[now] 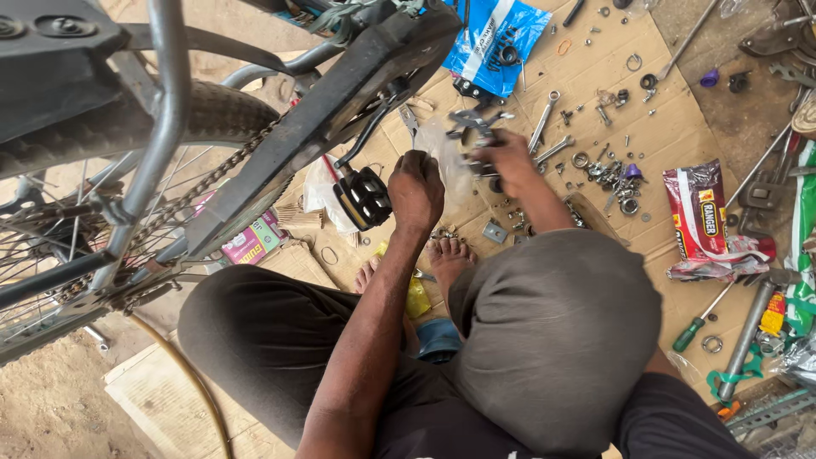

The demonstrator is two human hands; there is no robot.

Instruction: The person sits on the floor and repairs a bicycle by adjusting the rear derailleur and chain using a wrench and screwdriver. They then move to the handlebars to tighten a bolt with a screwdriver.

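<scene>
I squat on cardboard beside a bicycle. My left hand (416,189) is closed in a fist right next to the black pedal (364,198) on its crank arm (367,132). A flat grey spanner (409,121) sticks up from that fist. My right hand (512,160) is blurred and reaches into metal tools (476,119) lying on the cardboard; its fingers curl over dark metal parts, and its grip is unclear. A clear plastic bag (444,146) lies between my two hands.
The rear wheel (76,212), chain (200,183) and black chain guard (323,110) fill the left. Spanners (544,119), nuts and washers (612,174), a blue bag (493,34), a red packet (697,212) and a green-handled screwdriver (693,331) litter the cardboard (671,127).
</scene>
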